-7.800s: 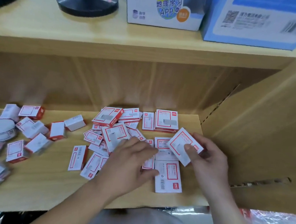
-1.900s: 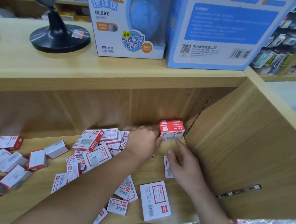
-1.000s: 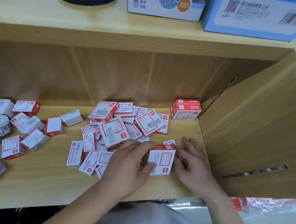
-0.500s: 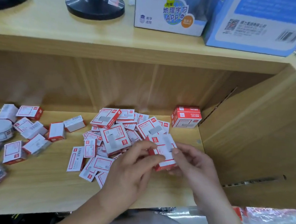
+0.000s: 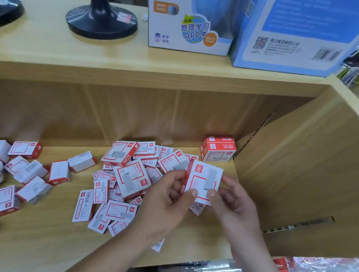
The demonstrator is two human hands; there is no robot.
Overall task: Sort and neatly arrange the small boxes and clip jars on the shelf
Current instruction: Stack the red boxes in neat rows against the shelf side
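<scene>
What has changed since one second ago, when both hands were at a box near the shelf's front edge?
The left hand and the right hand have lifted that box off the shelf and pinch it in the air. The red stack in the back right corner and the loose pile have not moved.

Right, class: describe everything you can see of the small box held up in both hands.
The held box is small and flat and looks like cardboard. It has a white face with a red outlined frame, a red logo patch at one corner and a red side edge. It sits above the shelf board, slightly tilted, with its face toward the camera. The left hand and right hand pinch it, and both thumbs press its lower face.
</scene>
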